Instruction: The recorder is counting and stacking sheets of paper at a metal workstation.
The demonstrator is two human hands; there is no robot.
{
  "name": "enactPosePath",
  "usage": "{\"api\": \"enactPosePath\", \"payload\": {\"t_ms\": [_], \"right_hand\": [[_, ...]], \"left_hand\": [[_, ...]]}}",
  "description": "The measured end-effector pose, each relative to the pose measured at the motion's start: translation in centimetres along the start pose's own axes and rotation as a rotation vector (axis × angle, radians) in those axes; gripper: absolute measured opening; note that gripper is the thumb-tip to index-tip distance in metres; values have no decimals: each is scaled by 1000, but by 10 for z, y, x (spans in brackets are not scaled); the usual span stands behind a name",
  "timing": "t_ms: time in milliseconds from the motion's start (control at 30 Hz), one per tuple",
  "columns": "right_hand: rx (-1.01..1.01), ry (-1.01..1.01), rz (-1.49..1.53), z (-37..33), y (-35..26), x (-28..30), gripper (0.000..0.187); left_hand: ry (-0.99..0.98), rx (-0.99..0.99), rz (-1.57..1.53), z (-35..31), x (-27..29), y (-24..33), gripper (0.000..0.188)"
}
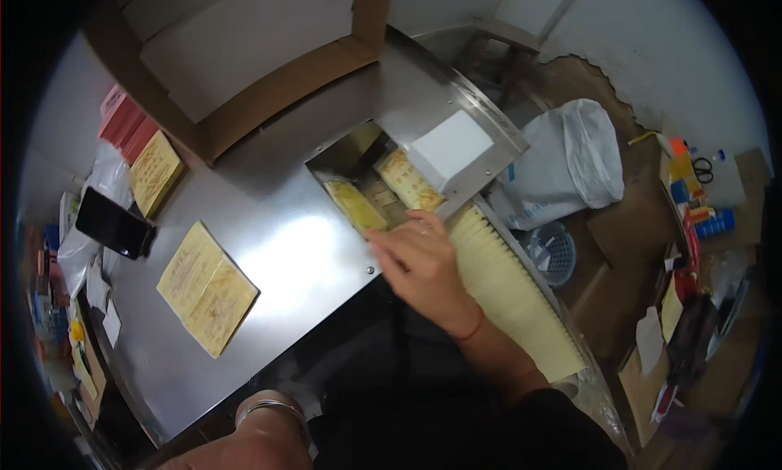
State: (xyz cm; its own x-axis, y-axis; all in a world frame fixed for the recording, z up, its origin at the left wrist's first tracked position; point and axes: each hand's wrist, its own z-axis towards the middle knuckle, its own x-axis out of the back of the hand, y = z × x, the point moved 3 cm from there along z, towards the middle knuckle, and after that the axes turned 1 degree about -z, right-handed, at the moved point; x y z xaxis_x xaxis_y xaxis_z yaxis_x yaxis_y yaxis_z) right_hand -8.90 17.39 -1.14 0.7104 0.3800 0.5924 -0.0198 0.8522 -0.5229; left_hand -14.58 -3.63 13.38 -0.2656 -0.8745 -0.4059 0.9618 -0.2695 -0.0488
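My right hand point(425, 265), with a red cord at the wrist, is over the near edge of a rectangular opening point(330, 151) in the steel table. Its fingers are bent but apart, with no object seen between them. The fingertips are close to a yellow packet point(352, 205) in the opening's left side; whether they touch it is unclear. A printed yellow stack point(407, 179) lies tilted at the opening's right side. My left hand point(232, 450) is at the lower edge, with a silver bangle at the wrist. Its fingers are out of sight.
The steel table point(301, 266) holds a printed yellow pad point(208, 287), a phone point(114, 223), another yellow stack point(155, 173) and white cards point(452, 148). A brown frame point(277, 95) stands behind. Right of the table are yellowish sheets point(509, 287), a white sack point(562, 164) and a blue basket point(551, 254).
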Motion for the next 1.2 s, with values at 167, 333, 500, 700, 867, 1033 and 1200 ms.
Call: {"api": "enactPosePath", "payload": {"t_ms": [167,333,500,700,867,1033,1200], "right_hand": [[125,34,75,1,-21,2,13],[65,91,236,-20,-26,15,15],[14,127,328,-24,-11,40,16],[11,418,-317,38,36,37,23],[-108,0,-567,21,85,16,56],[-47,126,118,21,-29,80,26],[419,-470,1829,58,-102,98,2]], "left_hand": [[64,196,-366,-11,-17,11,17],[-106,116,-387,-54,-16,15,24],[-978,923,-86,-97,60,6,27],[-1614,1108,1420,-143,151,-70,56],[-1430,1031,1213,-127,131,-69,46],[-1042,940,1133,-94,138,-75,37],[-1091,1048,1196,-120,146,-62,44]]}}
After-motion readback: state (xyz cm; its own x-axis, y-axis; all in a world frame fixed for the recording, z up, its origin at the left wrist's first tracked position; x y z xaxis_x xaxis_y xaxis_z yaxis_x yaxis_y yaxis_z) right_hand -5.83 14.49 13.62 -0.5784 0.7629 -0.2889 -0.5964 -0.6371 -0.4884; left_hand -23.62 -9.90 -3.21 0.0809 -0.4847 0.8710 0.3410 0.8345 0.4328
